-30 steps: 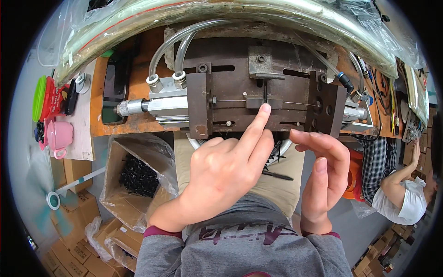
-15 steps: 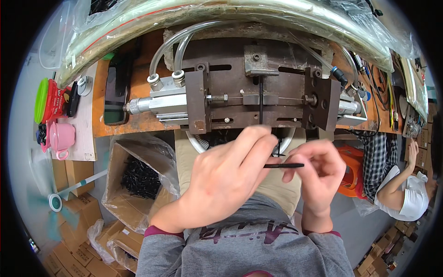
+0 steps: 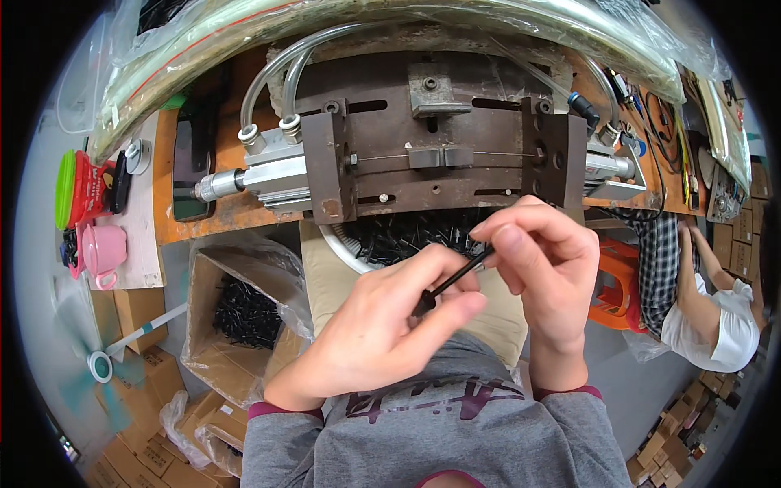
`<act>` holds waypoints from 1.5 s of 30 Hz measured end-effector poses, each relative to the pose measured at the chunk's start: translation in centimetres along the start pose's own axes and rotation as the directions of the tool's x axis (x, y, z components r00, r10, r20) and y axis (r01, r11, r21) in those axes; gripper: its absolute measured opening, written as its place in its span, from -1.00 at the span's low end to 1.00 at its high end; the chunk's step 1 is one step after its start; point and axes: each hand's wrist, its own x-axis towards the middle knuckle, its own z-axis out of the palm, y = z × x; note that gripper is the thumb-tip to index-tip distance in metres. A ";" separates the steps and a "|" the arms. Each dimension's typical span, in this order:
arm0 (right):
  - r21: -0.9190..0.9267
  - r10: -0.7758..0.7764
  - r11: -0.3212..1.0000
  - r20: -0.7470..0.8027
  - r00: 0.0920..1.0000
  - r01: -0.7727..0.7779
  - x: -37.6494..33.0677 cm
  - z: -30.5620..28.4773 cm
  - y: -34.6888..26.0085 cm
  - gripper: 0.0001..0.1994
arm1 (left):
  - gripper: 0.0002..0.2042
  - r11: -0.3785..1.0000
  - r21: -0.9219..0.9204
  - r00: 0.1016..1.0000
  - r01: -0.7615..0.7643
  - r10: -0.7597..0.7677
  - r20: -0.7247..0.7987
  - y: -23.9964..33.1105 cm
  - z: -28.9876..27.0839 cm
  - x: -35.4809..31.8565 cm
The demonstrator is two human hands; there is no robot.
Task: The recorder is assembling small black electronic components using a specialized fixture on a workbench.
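Observation:
A slim black rod [image 3: 464,272] runs slantwise between my two hands, above my lap. My right hand [image 3: 549,276] pinches its upper end between thumb and fingertips. The lower end, which looks wider and dark, sits in the curled fingers of my left hand [image 3: 378,321], partly hidden by them. Just beyond the hands stands a brown metal fixture [image 3: 390,183] with two small grey jaw blocks [image 3: 439,156] at its middle; no rod shows between them. Below its front edge lies a heap of black pieces [image 3: 399,240].
Silver air cylinders [image 3: 277,180] with clear hoses flank the fixture. A plastic-lined carton [image 3: 232,325] of black pieces stands at the left, near a pink cup [image 3: 106,248] and a fan [image 3: 99,366]. An orange stool [image 3: 612,293] and another person [image 3: 716,325] are at the right.
The black rod that stood upright at the fixture's middle is gone from there. The rod between my hands has turned from level to slanting, and my right hand has risen slightly. The view has shifted.

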 end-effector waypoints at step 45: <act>-0.279 -0.466 0.876 -0.285 0.838 0.392 -1.8 -0.2 0.1 -0.80 | -0.85 0.838 0.546 0.294 0.014 0.519 -0.803 2.6 -25.2 -5.2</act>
